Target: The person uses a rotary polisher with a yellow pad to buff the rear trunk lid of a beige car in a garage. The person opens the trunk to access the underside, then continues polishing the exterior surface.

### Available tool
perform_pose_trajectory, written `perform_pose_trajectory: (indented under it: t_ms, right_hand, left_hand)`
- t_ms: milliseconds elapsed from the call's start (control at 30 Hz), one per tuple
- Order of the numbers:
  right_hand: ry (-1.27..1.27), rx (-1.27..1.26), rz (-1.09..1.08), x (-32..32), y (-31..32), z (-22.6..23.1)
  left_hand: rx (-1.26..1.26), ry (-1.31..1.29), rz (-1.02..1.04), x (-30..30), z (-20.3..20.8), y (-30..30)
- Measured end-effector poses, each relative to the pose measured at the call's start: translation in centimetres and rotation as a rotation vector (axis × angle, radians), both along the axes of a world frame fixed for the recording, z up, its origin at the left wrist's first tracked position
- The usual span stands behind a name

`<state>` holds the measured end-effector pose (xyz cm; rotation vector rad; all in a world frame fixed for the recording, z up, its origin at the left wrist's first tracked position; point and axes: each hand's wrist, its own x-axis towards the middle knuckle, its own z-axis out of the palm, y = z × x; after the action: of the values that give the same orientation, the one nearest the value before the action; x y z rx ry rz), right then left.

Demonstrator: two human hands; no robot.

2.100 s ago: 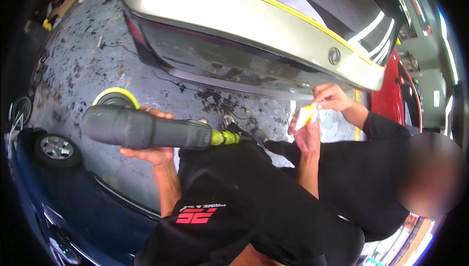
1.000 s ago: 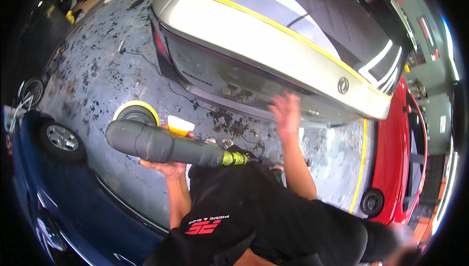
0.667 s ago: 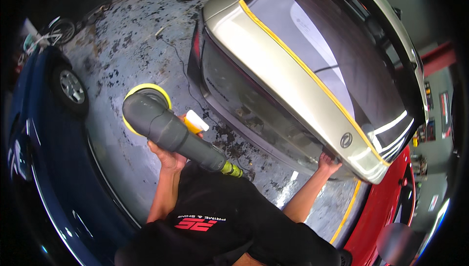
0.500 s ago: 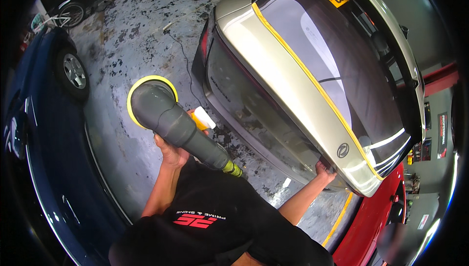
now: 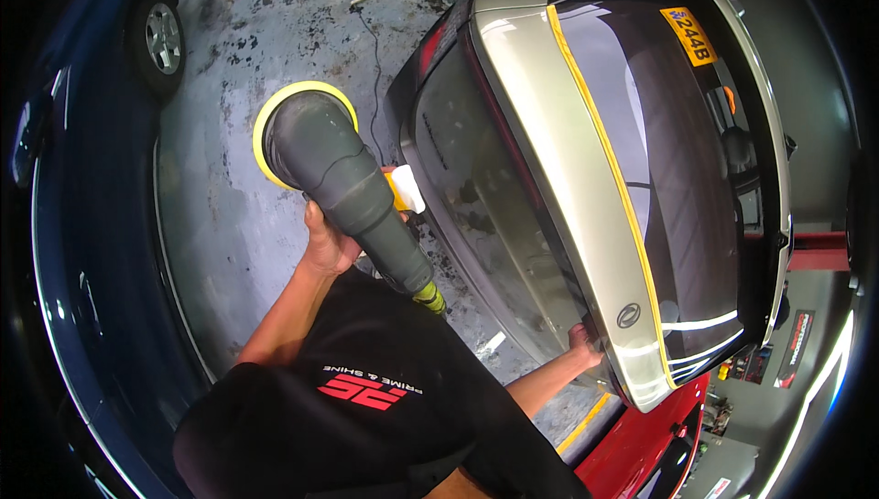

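A dark grey power polisher (image 5: 343, 174) with a yellow-rimmed round pad (image 5: 267, 146) is in my left hand (image 5: 328, 241), its pad end farther from me. Beside the polisher's body, fingertips of that same hand press a small yellow-and-white bottle (image 5: 406, 189) against it. My right hand (image 5: 583, 349) grips the lower edge of a raised champagne-coloured tailgate (image 5: 540, 124), near its round emblem; its fingers are partly hidden behind the edge. Yellow masking tape (image 5: 604, 137) runs along the tailgate below the dark rear window (image 5: 678, 151).
A dark blue car (image 5: 101, 224) stands on the left. The tailgate's car has a dull grey rear bumper (image 5: 449, 197). A red car (image 5: 641, 435) is at the lower right. A thin cable (image 5: 376, 87) lies on the worn grey floor (image 5: 229, 114).
The view has turned, so the tailgate appears farther right and more upright. The polisher and bottle appear higher and slightly to the right. Both hands keep their holds.
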<state>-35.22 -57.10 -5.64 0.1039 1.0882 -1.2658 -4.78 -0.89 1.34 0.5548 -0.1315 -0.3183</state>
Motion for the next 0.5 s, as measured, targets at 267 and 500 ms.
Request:
perform_pose_trajectory:
  t_ms: [267,500]
  right_hand:
    - [-0.109,-0.191,0.044,0.5,1.2,1.3]
    - [-0.019,-0.141,-0.026,1.2,1.4,1.5]
  left_hand:
    - [-0.058,0.032,0.038,-0.4,-0.4,0.2]
    - [-0.030,0.030,0.059,-0.3,-1.4,0.7]
